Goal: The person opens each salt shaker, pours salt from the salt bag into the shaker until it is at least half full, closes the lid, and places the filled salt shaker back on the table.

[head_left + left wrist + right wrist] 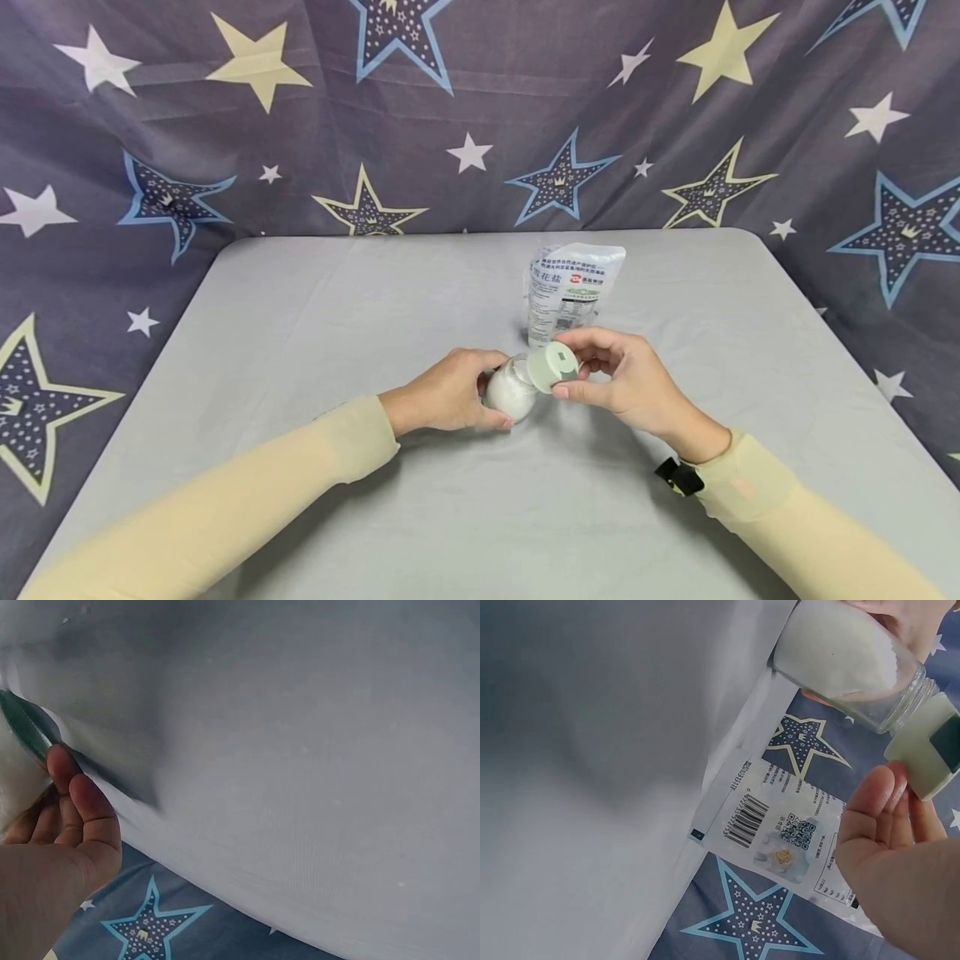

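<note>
My left hand (pixel 450 392) grips a clear glass jar (pixel 512 392) round its body. White grains fill much of the jar, which tilts with its neck toward the right. At its mouth sits a pale green cap (pixel 551 367), pinched between thumb and fingers of my right hand (pixel 633 383). The right wrist view shows the threaded glass neck beside the cap (pixel 913 754), whose end has a dark green part. At the left edge of the left wrist view, my left hand (pixel 67 840) curls its fingers beside the partly cut-off jar (pixel 16 772).
Just behind the hands, a white printed pouch (pixel 573 283) stands upright; its barcode and QR code show in the right wrist view. A grey cloth covers the table (pixel 337 292). Behind the table hangs a dark star-patterned curtain (pixel 480 100).
</note>
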Tool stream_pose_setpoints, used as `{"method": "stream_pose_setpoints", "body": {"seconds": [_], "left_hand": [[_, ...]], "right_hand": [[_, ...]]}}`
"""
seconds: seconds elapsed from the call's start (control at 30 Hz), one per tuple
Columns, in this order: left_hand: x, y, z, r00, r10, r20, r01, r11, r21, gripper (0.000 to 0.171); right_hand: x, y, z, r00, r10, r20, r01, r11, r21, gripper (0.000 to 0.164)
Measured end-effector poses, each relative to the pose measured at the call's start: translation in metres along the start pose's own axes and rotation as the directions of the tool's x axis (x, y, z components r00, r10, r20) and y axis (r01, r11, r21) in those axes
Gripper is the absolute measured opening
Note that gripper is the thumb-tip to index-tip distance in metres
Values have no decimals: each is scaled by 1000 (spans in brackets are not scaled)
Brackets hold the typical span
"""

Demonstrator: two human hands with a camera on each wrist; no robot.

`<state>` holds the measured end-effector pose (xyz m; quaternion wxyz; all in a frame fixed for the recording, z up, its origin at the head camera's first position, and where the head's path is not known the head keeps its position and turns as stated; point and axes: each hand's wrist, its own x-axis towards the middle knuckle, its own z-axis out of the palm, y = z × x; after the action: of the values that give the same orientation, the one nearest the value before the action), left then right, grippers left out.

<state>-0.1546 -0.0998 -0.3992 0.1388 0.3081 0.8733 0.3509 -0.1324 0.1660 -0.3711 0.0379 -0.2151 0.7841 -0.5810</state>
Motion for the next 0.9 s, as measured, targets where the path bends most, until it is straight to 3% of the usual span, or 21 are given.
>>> {"method": "stream_pose_setpoints", "body": {"seconds": [0.9], "left_hand": [[4,1,-1,999,35,8,-35,999,19,62]], "right_hand": [[4,-2,6,1000,4,3,-4,1000,4,53]]}}
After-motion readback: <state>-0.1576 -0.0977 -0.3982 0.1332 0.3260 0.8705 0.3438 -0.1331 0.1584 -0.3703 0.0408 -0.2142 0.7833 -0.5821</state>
